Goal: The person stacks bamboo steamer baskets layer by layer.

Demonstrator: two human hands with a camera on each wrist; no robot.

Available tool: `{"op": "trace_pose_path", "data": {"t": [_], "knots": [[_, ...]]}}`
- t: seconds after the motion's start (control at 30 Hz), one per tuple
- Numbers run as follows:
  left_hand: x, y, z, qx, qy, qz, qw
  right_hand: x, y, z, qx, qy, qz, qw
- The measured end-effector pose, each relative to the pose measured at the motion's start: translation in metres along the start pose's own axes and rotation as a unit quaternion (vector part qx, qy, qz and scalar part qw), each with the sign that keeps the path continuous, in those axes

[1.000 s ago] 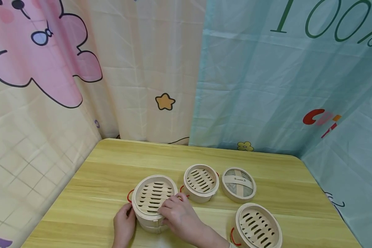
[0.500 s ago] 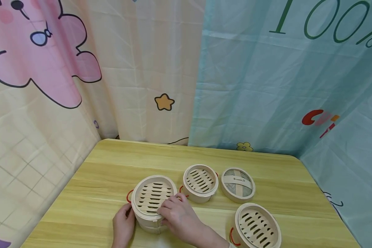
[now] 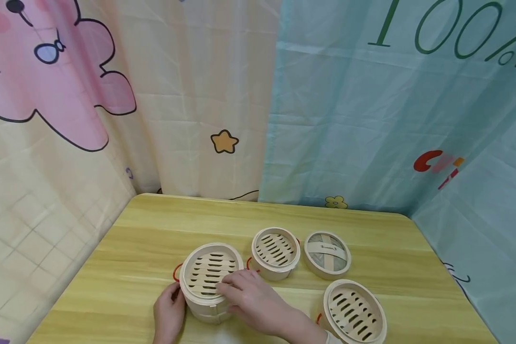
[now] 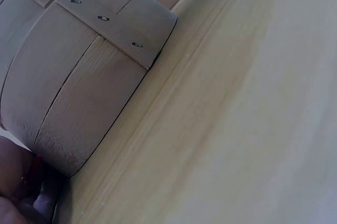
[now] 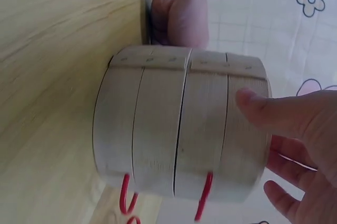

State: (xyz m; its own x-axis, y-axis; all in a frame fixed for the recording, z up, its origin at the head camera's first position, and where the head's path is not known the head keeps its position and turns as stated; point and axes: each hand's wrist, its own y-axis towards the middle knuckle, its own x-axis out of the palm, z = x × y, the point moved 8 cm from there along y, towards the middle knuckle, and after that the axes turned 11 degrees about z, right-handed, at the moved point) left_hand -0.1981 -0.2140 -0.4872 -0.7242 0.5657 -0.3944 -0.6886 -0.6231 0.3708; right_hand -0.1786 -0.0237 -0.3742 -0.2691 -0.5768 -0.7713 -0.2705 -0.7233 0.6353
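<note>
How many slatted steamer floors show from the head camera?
3: the left floor, the back-middle floor and the front-right floor. Others may be hidden beneath the left one.

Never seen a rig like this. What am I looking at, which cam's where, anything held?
No robot here: just a person's bare left hand and right hand. The head camera looks forward and down; one camera on each wrist looks at that hand's work. On the table stands a stack of what look like two bamboo steamer baskets. Also there: a far basket, a front right basket and a round lid beside the far one. The left hand is low beside the stack; the right hand is at its upper rim, thumb over the outer wall. Whether either grips it is unclear.
</note>
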Motion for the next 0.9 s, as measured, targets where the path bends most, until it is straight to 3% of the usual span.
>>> {"op": "trace_pose_path", "data": {"t": [0.1, 0.27, 0.4, 0.5, 0.6, 0.63, 0.7, 0.8, 0.9], "knots": [[0.000, 0.001, -0.005, -0.031, -0.008, -0.009, 0.9994, -0.011, -0.008, 0.005, -0.004, -0.002, 0.003, 1.000], [0.000, 0.000, -0.016, -0.119, -0.057, -0.032, 0.9907, -0.039, -0.032, 0.021, -0.005, 0.002, 0.002, 1.000], [-0.003, 0.002, -0.020, -0.150, -0.100, -0.010, 0.9835, -0.072, -0.066, 0.041, 0.013, 0.029, 0.017, 0.999], [-0.004, 0.003, -0.020, -0.173, -0.180, 0.014, 0.9682, -0.097, -0.096, 0.055, 0.024, 0.026, 0.025, 0.999], [-0.004, 0.003, -0.019, -0.209, -0.272, 0.026, 0.9391, -0.117, -0.125, 0.065, 0.043, 0.032, 0.016, 0.998], [-0.004, 0.004, -0.019, -0.214, -0.294, 0.029, 0.9311, -0.122, -0.134, 0.068, 0.052, 0.037, 0.007, 0.998], [-0.006, 0.004, -0.017, -0.216, -0.309, 0.034, 0.9256, -0.129, -0.152, 0.074, 0.081, 0.050, -0.011, 0.995], [-0.009, 0.007, -0.013, -0.202, -0.314, 0.044, 0.9267, -0.136, -0.174, 0.080, 0.104, 0.043, -0.042, 0.993], [-0.012, 0.011, -0.011, -0.186, -0.322, 0.051, 0.9268, -0.140, -0.190, 0.082, 0.089, 0.035, -0.042, 0.995]]}}
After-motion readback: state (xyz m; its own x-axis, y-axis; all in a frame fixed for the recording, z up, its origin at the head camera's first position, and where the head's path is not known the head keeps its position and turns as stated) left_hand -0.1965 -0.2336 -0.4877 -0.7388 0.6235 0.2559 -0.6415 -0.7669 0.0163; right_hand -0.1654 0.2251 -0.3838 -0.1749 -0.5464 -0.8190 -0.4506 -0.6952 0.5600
